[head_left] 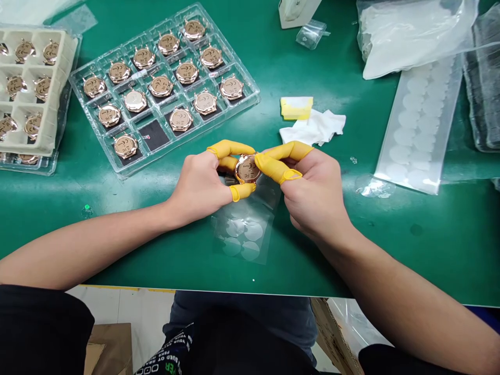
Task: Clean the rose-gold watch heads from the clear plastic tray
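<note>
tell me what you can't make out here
Head view:
- Edge of the round rose-gold watch case: hidden by the yellow-cotted fingers of the left hand and right hand.
- Engraving on watch backs in the clear plastic tray: too small to read.
- Top of the clear sticker sheet: hidden by both hands.
- White box: cut off by the top edge.

Green-topped workbench (449,250), white floor (144,312), cardboard box (111,349)

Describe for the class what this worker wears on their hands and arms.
The left hand and right hand wear no gloves, only yellow finger cots with rolled rims on several digits of each. The forearms are bare, and short black sleeves show at the lower corners of the view.
</note>
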Demonstrator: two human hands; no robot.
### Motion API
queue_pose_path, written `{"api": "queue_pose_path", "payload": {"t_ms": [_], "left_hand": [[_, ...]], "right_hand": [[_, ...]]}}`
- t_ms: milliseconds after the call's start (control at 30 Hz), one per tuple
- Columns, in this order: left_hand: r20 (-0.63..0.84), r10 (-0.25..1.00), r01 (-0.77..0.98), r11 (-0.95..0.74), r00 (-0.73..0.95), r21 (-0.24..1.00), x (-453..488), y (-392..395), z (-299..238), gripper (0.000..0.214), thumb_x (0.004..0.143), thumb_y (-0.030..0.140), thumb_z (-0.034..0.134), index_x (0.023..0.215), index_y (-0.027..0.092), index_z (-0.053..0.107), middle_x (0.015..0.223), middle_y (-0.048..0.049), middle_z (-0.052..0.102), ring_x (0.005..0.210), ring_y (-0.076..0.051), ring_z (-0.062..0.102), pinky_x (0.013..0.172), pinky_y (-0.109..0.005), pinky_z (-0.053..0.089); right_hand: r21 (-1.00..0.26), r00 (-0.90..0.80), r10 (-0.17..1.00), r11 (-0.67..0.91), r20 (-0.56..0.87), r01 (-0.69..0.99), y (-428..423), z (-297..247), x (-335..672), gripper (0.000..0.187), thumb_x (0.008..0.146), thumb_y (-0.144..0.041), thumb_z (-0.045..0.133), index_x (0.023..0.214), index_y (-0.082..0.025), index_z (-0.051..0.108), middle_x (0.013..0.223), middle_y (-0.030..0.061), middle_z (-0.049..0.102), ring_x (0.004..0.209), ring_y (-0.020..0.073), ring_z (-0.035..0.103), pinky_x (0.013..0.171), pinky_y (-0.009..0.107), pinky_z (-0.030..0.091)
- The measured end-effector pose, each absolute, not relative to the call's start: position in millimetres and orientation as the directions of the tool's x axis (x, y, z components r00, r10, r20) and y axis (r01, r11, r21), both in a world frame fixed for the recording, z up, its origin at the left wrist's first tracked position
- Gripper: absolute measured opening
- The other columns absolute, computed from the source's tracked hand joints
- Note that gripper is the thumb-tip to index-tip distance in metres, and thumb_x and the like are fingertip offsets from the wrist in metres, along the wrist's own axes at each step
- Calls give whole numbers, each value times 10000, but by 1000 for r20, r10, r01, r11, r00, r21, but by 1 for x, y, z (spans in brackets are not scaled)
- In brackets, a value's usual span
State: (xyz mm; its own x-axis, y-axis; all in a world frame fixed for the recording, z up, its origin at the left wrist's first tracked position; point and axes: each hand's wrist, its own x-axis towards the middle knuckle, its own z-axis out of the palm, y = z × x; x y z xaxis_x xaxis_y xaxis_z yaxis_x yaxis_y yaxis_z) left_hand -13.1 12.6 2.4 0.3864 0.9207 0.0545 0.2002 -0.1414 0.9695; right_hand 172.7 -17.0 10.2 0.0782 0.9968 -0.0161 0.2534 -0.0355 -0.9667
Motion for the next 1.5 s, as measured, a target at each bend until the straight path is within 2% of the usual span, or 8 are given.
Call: {"api": "queue_pose_path", "payload": {"t_ms": [367, 633, 833, 1133, 1500], "left_hand": [[35, 924, 211, -124, 381, 970, -13, 13, 2, 481, 714, 229, 877, 1179, 241, 755, 1012, 3, 817, 858, -178, 767, 840, -332, 644], [45, 924, 198, -129, 380, 972, -13, 13, 2, 495, 696, 220, 870, 1179, 239, 763, 978, 14, 822, 847, -172, 776, 852, -324, 651], [39, 923, 198, -124, 383, 972, -14, 14, 1, 513, 700, 259, 894, 1194, 234, 757, 994, -2, 824, 841, -174, 773, 823, -315, 653], [62, 917, 190, -148, 394, 971, -14, 15, -1, 509, 708, 273, 891, 1195, 223, 752, 1057, -10, 825, 883, -171, 777, 855, -305, 656], [89, 910, 178, -174, 405, 969, -14, 14, -1, 496, 728, 218, 862, 1209, 227, 742, 1015, 6, 819, 866, -161, 780, 862, -306, 656]], "right_hand": [[-982, 96, 995, -43, -25, 182, -17, 16, 170, 228, 900, -460, 764, 856, -249, 688, 906, 27, 755, 906, 220, 726, 844, 396, 618], [-987, 69, 994, -94, -86, 132, -17, 22, 169, 280, 819, -485, 858, 831, -243, 719, 925, 36, 778, 919, 236, 737, 879, 425, 628], [-988, 69, 995, -85, -76, 132, -17, 21, 170, 346, 796, -547, 879, 846, -242, 722, 944, 43, 780, 949, 245, 747, 913, 430, 631], [-988, 86, 996, -36, -23, 153, -18, 13, 170, 366, 823, -573, 881, 860, -230, 759, 887, 20, 765, 810, 185, 694, 788, 372, 612], [-978, 81, 994, 52, 70, 200, -17, 3, 172, 298, 880, -539, 852, 875, -253, 768, 867, 3, 752, 734, 157, 668, 688, 341, 574]]}}
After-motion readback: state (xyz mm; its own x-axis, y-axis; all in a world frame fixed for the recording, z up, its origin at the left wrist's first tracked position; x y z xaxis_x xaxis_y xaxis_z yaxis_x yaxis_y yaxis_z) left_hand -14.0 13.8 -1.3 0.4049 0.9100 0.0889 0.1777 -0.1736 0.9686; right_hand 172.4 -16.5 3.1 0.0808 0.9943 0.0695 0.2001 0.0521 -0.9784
